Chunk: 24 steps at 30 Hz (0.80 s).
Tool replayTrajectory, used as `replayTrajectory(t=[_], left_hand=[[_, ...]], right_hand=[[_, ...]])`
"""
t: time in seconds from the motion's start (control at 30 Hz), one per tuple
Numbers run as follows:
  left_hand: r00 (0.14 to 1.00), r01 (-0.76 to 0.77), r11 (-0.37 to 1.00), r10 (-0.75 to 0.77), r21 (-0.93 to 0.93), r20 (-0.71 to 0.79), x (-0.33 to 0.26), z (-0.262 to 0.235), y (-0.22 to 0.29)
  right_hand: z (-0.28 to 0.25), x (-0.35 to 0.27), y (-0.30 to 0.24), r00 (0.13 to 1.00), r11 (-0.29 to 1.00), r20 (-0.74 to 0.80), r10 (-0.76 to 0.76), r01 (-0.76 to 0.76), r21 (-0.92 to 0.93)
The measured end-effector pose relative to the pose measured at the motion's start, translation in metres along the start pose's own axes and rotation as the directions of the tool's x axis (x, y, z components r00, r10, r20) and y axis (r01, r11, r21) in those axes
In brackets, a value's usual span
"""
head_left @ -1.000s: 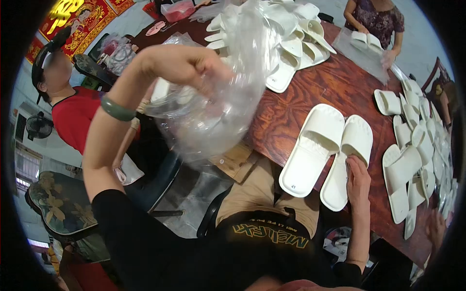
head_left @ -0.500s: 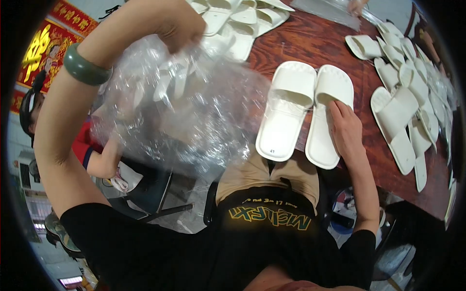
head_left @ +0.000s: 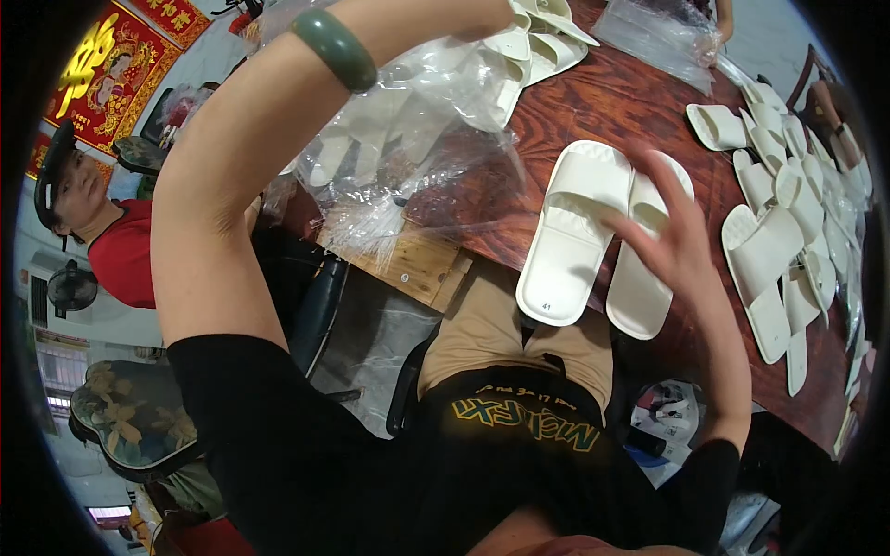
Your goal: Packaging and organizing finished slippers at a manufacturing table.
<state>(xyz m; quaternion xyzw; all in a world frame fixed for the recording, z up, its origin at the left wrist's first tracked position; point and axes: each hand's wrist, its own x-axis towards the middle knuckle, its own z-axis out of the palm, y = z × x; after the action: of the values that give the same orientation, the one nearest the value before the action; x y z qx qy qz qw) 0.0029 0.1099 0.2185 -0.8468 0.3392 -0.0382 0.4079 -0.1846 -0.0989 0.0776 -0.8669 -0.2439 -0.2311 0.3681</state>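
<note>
A pair of white slippers [head_left: 573, 246] lies at the near edge of the table [head_left: 630, 102]. The right hand [head_left: 675, 243] is open, fingers spread, over that edge. The left hand [head_left: 480, 17] is above the table's far side; its grip cannot be determined. A clear plastic bag [head_left: 417, 139] lies along the table's left edge.

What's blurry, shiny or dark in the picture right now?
Head view, right of centre: the fingers of the right hand look motion-blurred; head view, upper middle: bright glints streak the clear bag; head view, rim: black corners.
</note>
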Motion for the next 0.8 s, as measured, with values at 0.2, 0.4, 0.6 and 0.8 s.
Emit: replayTrajectory(t=[0.2,0.4,0.6,0.8], left_hand=[[0.988,0.012,1.000,-0.008,-0.025,0.152,-0.020,-0.097,0.018],[0.979,0.102,0.995,-0.102,-0.011,-0.179,-0.007,-0.086,-0.011],[0.207,-0.091,0.900,-0.402,-0.426,-0.892,-0.005,0.020,-0.006],[0.664,-0.031,0.186,-0.730,-0.982,-0.160,-0.010,0.164,0.074]], right_hand=[[0.063,0.116,0.033,0.997,0.923,0.020,0.081,-0.083,0.375],[0.082,0.110,0.037,0.909,0.666,0.304,0.285,-0.416,0.619],[0.060,0.092,0.098,0.836,0.483,0.282,0.472,-0.512,0.710],[0.037,0.083,0.106,0.760,0.354,0.296,0.579,-0.561,0.748]])
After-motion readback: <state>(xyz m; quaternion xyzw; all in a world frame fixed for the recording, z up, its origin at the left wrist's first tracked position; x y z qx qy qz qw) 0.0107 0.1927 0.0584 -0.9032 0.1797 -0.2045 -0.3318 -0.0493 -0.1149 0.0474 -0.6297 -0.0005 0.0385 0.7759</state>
